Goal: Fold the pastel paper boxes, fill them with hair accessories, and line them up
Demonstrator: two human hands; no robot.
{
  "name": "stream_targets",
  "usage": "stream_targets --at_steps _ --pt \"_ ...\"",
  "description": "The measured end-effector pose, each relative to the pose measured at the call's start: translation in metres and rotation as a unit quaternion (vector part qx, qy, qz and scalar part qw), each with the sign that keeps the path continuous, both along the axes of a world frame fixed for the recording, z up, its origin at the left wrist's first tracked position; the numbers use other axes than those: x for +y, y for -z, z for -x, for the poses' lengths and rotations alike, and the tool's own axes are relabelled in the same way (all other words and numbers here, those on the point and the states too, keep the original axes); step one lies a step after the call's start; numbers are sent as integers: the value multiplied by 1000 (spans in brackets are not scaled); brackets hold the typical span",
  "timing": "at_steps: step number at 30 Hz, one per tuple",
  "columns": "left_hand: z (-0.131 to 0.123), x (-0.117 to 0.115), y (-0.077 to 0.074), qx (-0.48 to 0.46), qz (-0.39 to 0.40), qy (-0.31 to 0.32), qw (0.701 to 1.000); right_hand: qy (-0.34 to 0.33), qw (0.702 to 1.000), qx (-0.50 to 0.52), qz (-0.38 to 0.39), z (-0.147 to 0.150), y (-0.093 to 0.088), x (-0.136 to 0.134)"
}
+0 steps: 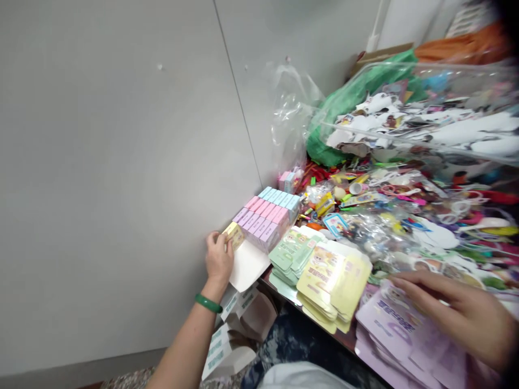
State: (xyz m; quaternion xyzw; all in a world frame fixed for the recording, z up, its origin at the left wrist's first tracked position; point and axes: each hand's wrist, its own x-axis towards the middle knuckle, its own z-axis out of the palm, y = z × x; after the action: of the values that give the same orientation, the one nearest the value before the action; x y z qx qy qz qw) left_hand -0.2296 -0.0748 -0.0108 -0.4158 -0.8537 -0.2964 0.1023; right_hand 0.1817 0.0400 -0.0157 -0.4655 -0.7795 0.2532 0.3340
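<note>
My left hand (219, 256) pinches a small yellow card box (234, 235) against the grey wall, at the table's left end. Beneath it lies a flat white carton blank (248, 265). Rows of pink, lilac and pale blue boxes (263, 216) stand packed close beside that hand. My right hand (454, 316) lies with its fingers spread on a stack of flat lilac printed cards (399, 337). Next to it are stacks of flat yellow cards (330, 283) and pale green cards (290, 254). A green bangle (208, 303) circles my left wrist.
A grey wall panel (121, 162) runs along the table's left side. Behind the cards lie heaped small toys and plastic packets (377, 216), a clear bin of paper cutouts (421, 108), a green bag (344, 119) and a clear bag (292, 113). Flattened cartons (227, 346) sit below the table edge.
</note>
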Motion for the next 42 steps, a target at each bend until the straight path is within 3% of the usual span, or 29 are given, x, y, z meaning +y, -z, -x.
stream_targets --at_steps 2,6,8,10,13,19,24,30,37,40,42 --pt "-4 -1 -5 3 11 -6 1000 -37 997 -27 64 5 -11 2" --pt "-27 2 -21 61 -20 -7 998 6 994 -54 100 24 -24 4" --pt "-51 6 -25 85 -60 79 991 25 991 -57 119 37 -27 5" --pt "-80 11 -24 72 -60 213 972 49 986 -63 144 49 -31 7" --pt "-124 18 -17 9 28 321 947 78 978 -46 187 64 -35 8" --pt "-174 28 -22 -46 205 295 932 105 936 60 331 76 -23 7" --pt "-183 33 -26 -93 227 298 923 122 890 149 413 74 -20 5" --pt "-177 40 -25 -167 57 296 939 111 860 230 442 66 -26 0" --pt "-170 50 -32 -205 -8 270 941 94 843 297 439 62 -21 -4" --pt "-174 48 -36 -287 -50 288 912 64 826 357 432 62 -23 -6" --pt "-178 45 -41 -401 -68 312 859 53 815 400 416 58 -26 -9"
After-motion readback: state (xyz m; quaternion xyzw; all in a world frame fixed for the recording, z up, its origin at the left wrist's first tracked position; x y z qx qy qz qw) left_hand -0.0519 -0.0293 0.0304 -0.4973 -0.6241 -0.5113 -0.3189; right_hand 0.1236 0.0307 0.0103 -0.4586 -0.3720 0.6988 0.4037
